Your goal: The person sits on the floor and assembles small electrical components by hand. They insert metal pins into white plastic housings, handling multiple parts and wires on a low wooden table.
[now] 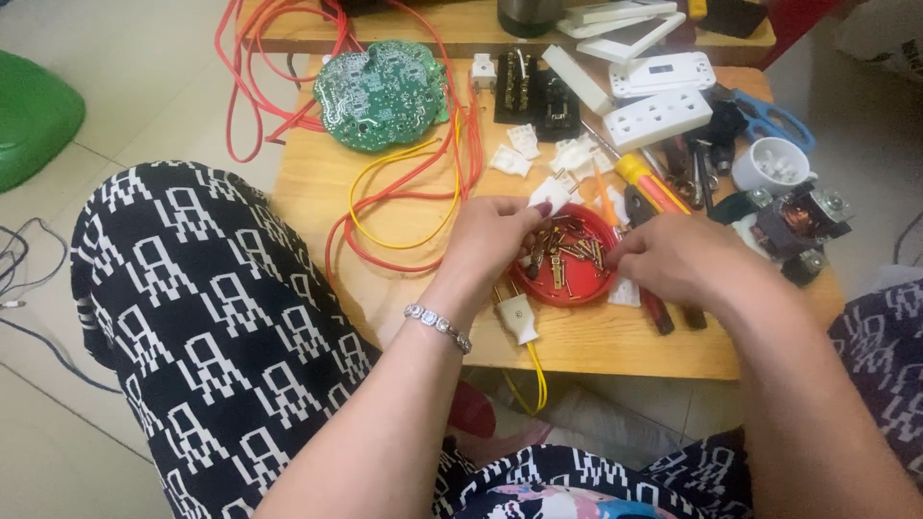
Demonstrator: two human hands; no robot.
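A green circuit board (382,93) lies far left on the wooden table (615,341). Your left hand (492,238) pinches 1 small white plastic piece (550,194) above the red dish (538,286) of brass parts. Your right hand (673,258) curls at the dish's right rim; I cannot tell what it grips.

You have a small white plastic part (551,193) pinched at your fingertips, held just above the far rim of the red round tray (535,284). That tray is shallow and sits flat near the front edge of the wooden table, holding a loose scatter of small brass contacts and screws (567,252). Just in front of it lies a white plug (517,318), its yellow cord running off the table edge.
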